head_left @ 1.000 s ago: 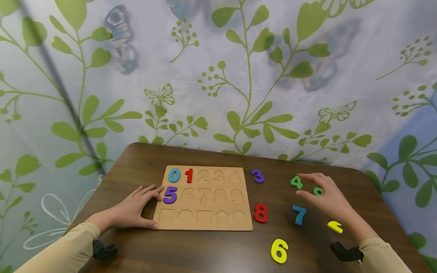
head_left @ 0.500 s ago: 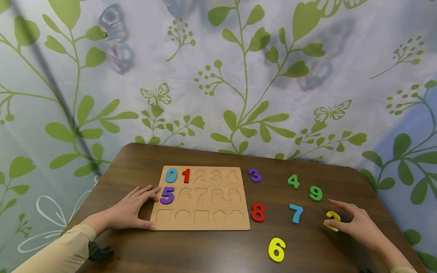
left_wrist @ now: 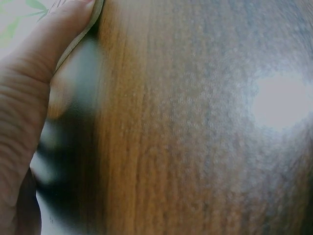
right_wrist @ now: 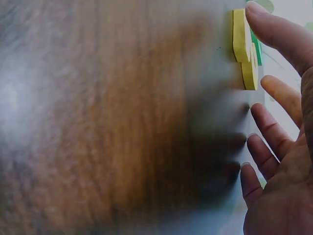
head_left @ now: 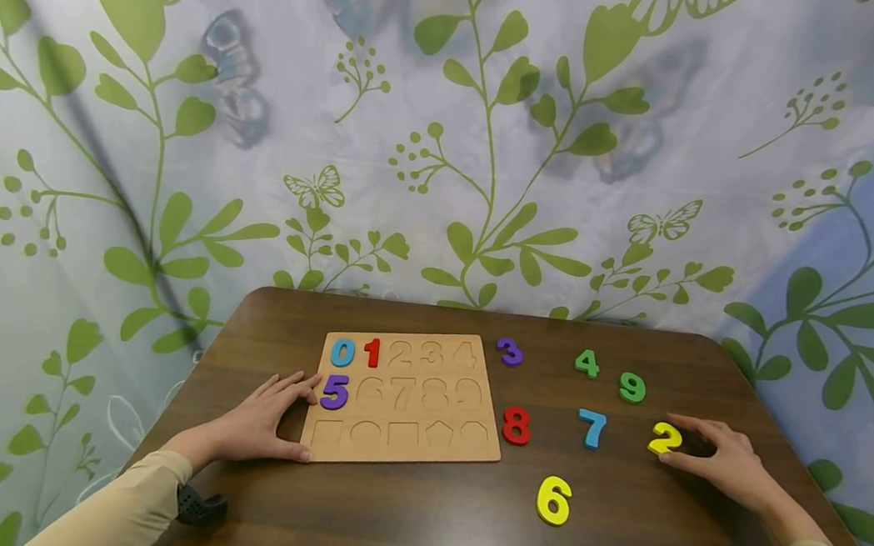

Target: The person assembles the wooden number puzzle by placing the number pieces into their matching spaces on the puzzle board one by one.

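A wooden number board (head_left: 411, 453) lies on the table with a blue 0 (head_left: 343, 352), a red 1 (head_left: 372, 352) and a purple 5 (head_left: 334, 392) set in it. My left hand (head_left: 251, 420) rests at its left edge, fingertips beside the 5 and thumb at the near corner. In the left wrist view the thumb (left_wrist: 36, 61) lies against the board's edge. My right hand (head_left: 729, 466) is spread at a yellow 2 (head_left: 665, 438) lying on the table. Its thumb tip is right at the 2 and the index finger reaches behind it. The right wrist view shows the other fingers (right_wrist: 271, 129) loosely extended.
Loose on the table (head_left: 421, 531) lie a purple 3 (head_left: 510, 352), green 4 (head_left: 586, 363), green 9 (head_left: 631, 388), red 8 (head_left: 516, 426), blue 7 (head_left: 591, 429) and yellow 6 (head_left: 553, 501). A leaf-patterned curtain (head_left: 379, 244) hangs behind the table.
My right hand has moved from near the green 4 and 9 rightward and nearer to the yellow 2, then settled with its thumb at the 2. My left hand stays at the board.
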Available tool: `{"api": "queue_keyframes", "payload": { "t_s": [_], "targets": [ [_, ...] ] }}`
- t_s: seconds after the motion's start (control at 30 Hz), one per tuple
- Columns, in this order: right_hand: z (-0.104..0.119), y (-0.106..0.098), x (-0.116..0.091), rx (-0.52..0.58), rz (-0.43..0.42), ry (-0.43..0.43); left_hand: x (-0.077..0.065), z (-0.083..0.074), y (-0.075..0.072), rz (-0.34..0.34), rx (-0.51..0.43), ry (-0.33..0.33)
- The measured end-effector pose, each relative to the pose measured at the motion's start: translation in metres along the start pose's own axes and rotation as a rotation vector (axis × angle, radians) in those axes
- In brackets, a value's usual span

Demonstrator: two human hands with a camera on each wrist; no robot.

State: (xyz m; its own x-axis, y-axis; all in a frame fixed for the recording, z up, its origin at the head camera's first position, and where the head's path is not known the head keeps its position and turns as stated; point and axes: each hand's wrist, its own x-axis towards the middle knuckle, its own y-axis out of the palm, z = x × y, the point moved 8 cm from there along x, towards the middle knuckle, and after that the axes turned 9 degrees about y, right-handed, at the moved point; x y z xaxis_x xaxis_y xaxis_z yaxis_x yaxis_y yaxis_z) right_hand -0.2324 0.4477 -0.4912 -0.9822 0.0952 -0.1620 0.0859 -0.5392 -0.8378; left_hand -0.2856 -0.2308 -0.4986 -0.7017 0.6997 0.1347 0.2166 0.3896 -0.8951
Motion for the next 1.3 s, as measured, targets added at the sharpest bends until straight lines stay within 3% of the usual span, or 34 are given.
{"api": "queue_keyframes", "payload": {
  "t_s": [1.3],
  "targets": [
    [-0.0097,0.0000,0.0007,-0.038,-0.050,0.042,0.0010,0.0006,-0.0012,0.001,0.008,-0.003]
  ]
}}
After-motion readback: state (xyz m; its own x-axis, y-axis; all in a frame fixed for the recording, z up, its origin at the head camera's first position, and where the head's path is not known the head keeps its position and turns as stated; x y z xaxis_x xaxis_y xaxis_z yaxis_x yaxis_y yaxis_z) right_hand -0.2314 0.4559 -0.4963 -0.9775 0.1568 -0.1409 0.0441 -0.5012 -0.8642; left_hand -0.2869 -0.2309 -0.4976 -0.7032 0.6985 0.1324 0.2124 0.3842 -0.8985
